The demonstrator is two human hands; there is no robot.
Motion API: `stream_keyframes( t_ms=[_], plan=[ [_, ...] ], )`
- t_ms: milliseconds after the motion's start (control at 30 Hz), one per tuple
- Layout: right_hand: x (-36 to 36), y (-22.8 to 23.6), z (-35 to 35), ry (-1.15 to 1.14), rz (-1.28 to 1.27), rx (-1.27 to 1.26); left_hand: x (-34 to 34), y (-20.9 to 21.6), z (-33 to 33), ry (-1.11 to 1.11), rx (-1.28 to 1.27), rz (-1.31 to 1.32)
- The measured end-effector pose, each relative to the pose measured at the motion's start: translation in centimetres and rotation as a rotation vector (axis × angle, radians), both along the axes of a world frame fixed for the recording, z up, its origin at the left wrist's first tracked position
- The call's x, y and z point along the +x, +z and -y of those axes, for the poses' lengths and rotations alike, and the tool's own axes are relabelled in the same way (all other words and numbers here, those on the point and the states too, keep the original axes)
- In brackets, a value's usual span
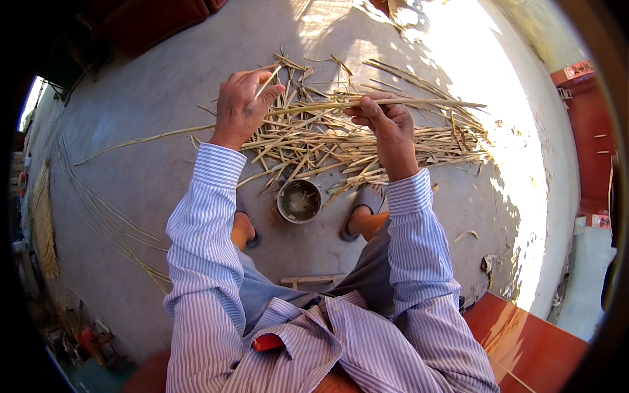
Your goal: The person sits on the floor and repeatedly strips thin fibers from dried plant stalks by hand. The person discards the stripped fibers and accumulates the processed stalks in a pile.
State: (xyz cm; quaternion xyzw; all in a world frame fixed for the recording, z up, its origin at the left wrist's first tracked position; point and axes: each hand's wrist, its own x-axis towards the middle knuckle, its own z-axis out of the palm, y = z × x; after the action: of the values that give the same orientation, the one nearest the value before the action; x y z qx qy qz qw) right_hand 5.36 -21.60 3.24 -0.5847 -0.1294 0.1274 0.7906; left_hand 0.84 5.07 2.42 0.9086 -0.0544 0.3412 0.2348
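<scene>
A long pale dry plant stalk (432, 101) runs sideways in front of me, above a loose heap of similar stalks (341, 145) on the floor. My right hand (388, 128) is closed round it, with the thumb and fingers pinching it. At the left, my left hand (246, 108) is closed too, with a short pale strip (268, 81) sticking up between thumb and fingers. A thin stalk end (144, 138) reaches out leftward past the left wrist. Whether this end, the strip and the long stalk are one piece is hidden by that hand.
A metal pot (299, 201) with murky liquid stands between my slippered feet, near a low wooden bar (313, 280). Long thin strands (114, 219) and a straw bundle (44, 223) lie at left. At lower right is a red-brown board (531, 340). Sunlight falls across the right-hand floor.
</scene>
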Motion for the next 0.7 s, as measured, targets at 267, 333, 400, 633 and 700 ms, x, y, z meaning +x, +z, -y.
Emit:
stream_keyframes(
  t_ms=[267, 333, 400, 633, 700],
  plan=[
    [0.6, 0.3, -1.2, -0.092, -0.008, 0.035, -0.4, 0.8, 3.3, -0.184, -0.248, -0.231],
    [1.5, 0.4, 0.4, -0.134, 0.010, 0.053, -0.7, 0.2, 0.7, -0.157, -0.281, -0.299],
    [2.0, 0.6, 1.9, -0.065, 0.061, 0.077, -0.9, -0.4, -1.0, -0.154, -0.532, -0.449],
    [2.1, 0.7, 2.0, 0.017, -0.112, 0.267, -1.8, 1.1, -4.0, -0.235, -0.560, -0.807],
    [2.2, 0.6, 1.8, 0.022, -0.166, 0.339, -2.2, 1.6, -4.1, -0.222, -0.637, -0.853]
  ],
)
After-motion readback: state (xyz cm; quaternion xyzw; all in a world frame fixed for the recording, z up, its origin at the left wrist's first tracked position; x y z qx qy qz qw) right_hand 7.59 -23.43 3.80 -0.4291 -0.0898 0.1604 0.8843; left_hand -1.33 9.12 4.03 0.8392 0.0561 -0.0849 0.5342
